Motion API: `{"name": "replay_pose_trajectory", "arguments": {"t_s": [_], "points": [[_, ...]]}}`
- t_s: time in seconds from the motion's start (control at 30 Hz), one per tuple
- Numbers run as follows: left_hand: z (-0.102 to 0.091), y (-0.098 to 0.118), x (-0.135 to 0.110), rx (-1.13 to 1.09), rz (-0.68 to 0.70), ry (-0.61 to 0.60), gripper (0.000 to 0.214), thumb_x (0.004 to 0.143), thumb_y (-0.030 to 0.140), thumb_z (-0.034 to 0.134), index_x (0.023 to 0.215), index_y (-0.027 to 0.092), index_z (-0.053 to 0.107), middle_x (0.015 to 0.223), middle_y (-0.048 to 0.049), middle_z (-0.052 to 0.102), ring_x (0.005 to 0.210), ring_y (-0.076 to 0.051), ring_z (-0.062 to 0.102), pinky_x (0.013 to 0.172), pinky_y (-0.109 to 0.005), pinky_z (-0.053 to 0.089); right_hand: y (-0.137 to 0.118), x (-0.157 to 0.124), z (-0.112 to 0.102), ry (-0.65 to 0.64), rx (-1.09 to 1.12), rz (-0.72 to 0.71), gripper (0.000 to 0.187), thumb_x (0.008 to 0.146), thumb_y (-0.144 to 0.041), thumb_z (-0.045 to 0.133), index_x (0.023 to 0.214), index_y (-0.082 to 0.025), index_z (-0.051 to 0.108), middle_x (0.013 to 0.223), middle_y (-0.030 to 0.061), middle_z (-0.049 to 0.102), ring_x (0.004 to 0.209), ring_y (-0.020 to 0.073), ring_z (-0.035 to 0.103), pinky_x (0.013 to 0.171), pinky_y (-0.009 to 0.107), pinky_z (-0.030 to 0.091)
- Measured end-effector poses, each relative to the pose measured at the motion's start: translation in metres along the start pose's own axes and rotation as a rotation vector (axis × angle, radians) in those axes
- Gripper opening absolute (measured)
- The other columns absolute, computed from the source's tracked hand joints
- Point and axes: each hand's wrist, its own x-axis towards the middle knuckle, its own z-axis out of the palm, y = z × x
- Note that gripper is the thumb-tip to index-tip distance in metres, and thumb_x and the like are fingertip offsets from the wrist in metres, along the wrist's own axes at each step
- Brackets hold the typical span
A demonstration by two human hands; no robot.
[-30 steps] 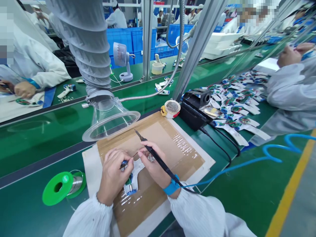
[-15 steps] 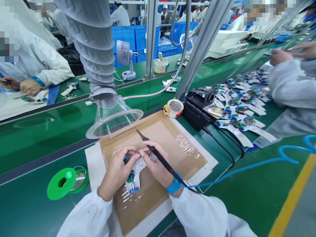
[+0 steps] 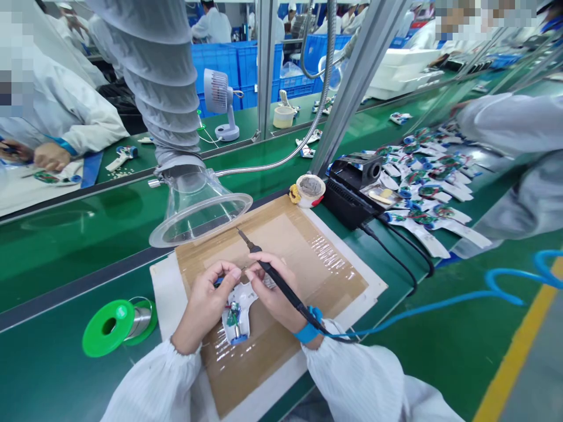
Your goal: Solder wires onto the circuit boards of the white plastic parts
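Note:
My right hand (image 3: 279, 298) is closed round a black soldering iron (image 3: 288, 285), whose tip points up and away to the left. Its thumb and forefinger also come together near my left fingertips. Thumb and forefinger of my left hand (image 3: 204, 302) are pinched; what sits between them is too small to make out. Beneath both hands lies a white plastic housing (image 3: 243, 296) with a green circuit board, wires and a blue-ended metal cylinder. My left fingers cover its upper left part. It rests on a taped cardboard mat (image 3: 281, 363).
A green solder spool (image 3: 108, 328) lies left of the mat. Over the back edge hangs a clear extraction hood (image 3: 200, 220). Behind stand a small pot (image 3: 311, 190) and a black soldering station (image 3: 352, 193). Several white housings (image 3: 422, 217) are piled right, beside a co-worker's sleeve (image 3: 505, 126).
My fingertips have drawn slightly apart, and more of the housing shows between them. The co-worker's arms at right have shifted, and another housing now lies on the green surface behind the pile.

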Motion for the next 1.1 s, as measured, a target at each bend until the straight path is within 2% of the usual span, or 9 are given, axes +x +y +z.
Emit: {"name": "replay_pose_trajectory", "arguments": {"t_s": [0.13,0.27,0.53,0.6,0.73,0.83,0.9,1.0,1.1], "points": [[0.001,0.003,0.001,-0.066,-0.04,-0.018,0.035,0.084,0.052,0.064,0.075,0.019,0.06,0.072,-0.0007,0.06,0.069,-0.015,0.054,0.064,-0.026,0.044,0.0,0.0,-0.004,-0.065,-0.103,-0.089,0.027,0.093,-0.015,0.061,0.117,-0.028,0.064,0.092,-0.0015,0.078,0.083,0.0173,0.071,0.09,0.037,0.046],[0.006,0.005,0.001,-0.093,-0.065,0.004,0.034,0.082,0.051,0.064,0.072,0.019,0.059,0.071,-0.001,0.059,0.069,-0.015,0.054,0.064,-0.026,0.043,-0.001,0.001,-0.005,-0.093,-0.158,-0.166,0.026,0.095,-0.015,0.057,0.117,-0.027,0.064,0.097,0.0007,0.079,0.085,0.0188,0.072,0.087,0.037,0.044],[0.007,0.001,0.003,-0.122,-0.052,0.053,0.031,0.084,0.047,0.059,0.069,0.02,0.055,0.068,0.0009,0.057,0.068,-0.014,0.053,0.066,-0.026,0.044,0.0,-0.001,-0.007,-0.113,-0.174,-0.198,0.028,0.096,-0.016,0.057,0.121,-0.026,0.064,0.095,0.0015,0.078,0.084,0.0189,0.071,0.086,0.037,0.044],[0.004,0.001,0.003,-0.095,-0.042,0.052,0.032,0.084,0.048,0.061,0.07,0.02,0.056,0.068,0.0007,0.058,0.068,-0.015,0.055,0.067,-0.027,0.045,0.0,-0.001,-0.008,-0.108,-0.183,-0.187,0.028,0.096,-0.016,0.057,0.121,-0.027,0.064,0.095,0.0014,0.078,0.084,0.019,0.071,0.086,0.037,0.044],[-0.001,0.002,0.001,0.026,-0.001,-0.021,0.033,0.086,0.052,0.063,0.083,0.019,0.067,0.083,-0.0038,0.071,0.083,-0.019,0.064,0.078,-0.03,0.049,0.0,0.0,-0.006,-0.096,-0.174,-0.183,0.03,0.095,-0.015,0.059,0.121,-0.027,0.064,0.094,0.0003,0.078,0.083,0.0182,0.071,0.087,0.037,0.044],[-0.004,0.0,-0.001,0.113,0.031,-0.064,0.034,0.087,0.052,0.063,0.079,0.02,0.069,0.08,-0.0032,0.072,0.077,-0.018,0.063,0.073,-0.028,0.049,0.001,0.001,-0.008,-0.103,-0.163,-0.171,0.029,0.095,-0.015,0.059,0.121,-0.028,0.063,0.093,-0.0003,0.078,0.083,0.0183,0.071,0.089,0.038,0.044],[-0.006,-0.002,-0.001,0.138,0.03,-0.061,0.035,0.086,0.053,0.063,0.076,0.02,0.069,0.075,-0.0024,0.071,0.07,-0.016,0.061,0.066,-0.027,0.048,0.003,0.0,-0.016,-0.117,-0.159,-0.167,0.029,0.094,-0.019,0.065,0.122,-0.028,0.062,0.099,0.0012,0.078,0.09,0.0201,0.071,0.092,0.039,0.045],[-0.005,-0.004,0.0,0.154,0.013,-0.071,0.034,0.083,0.053,0.065,0.076,0.02,0.071,0.074,-0.0025,0.071,0.067,-0.016,0.06,0.062,-0.026,0.046,0.013,-0.007,-0.038,-0.168,-0.172,-0.188,0.052,0.084,-0.034,0.082,0.129,-0.028,0.058,0.118,0.0062,0.074,0.111,0.0257,0.068,0.1,0.043,0.046],[-0.002,-0.004,0.001,0.186,-0.002,-0.084,0.032,0.081,0.052,0.067,0.075,0.021,0.073,0.075,-0.0027,0.073,0.068,-0.017,0.061,0.063,-0.028,0.045,0.027,-0.017,-0.058,-0.235,-0.239,-0.202,0.073,0.078,-0.039,0.086,0.14,-0.028,0.049,0.131,0.0102,0.07,0.121,0.0297,0.065,0.109,0.052,0.042]]}}
